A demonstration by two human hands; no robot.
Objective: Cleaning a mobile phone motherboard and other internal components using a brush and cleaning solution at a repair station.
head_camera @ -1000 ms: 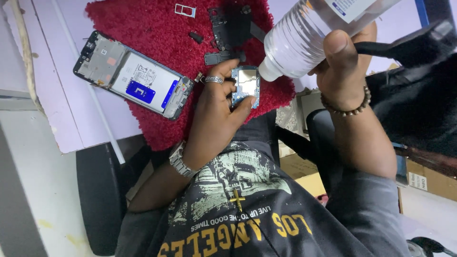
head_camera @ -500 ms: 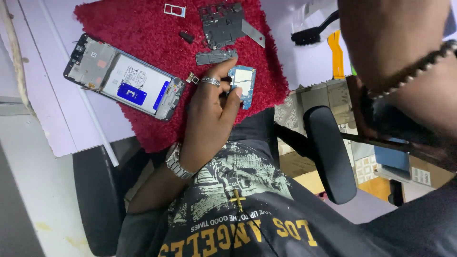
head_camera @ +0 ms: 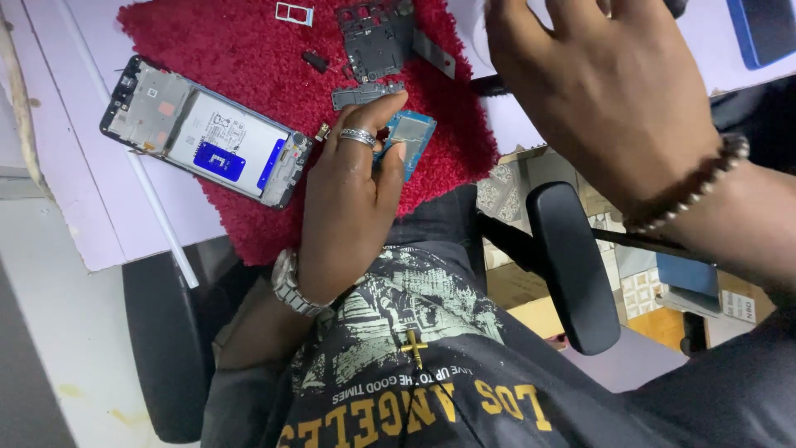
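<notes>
Left hand (head_camera: 348,207): down on the red mat (head_camera: 207,33), ring and watch showing; grip closed on a small blue board (head_camera: 412,137), thumb and fingertips pinching it at the mat's near edge
Right hand (head_camera: 597,91): up in the air close to the camera, beaded bracelet at the wrist; fingers spread, grip open, nothing in it
Board: sits tilted between the fingers, just over the mat, right by the desk (head_camera: 66,166) edge above the lap
Phone (head_camera: 207,133): opened, back off, battery bare; lies flat on the mat, left of the hand, apart from it
Loose parts: dark frame (head_camera: 377,41), tray (head_camera: 294,12) and a tiny piece (head_camera: 315,60) scattered at the top of the mat
Risk: board held so near the edge, I'd say a slip drops it into the lap or to the floor; the shaggy pile could swallow small parts; a sweep of the free hand might knock the frame off
</notes>
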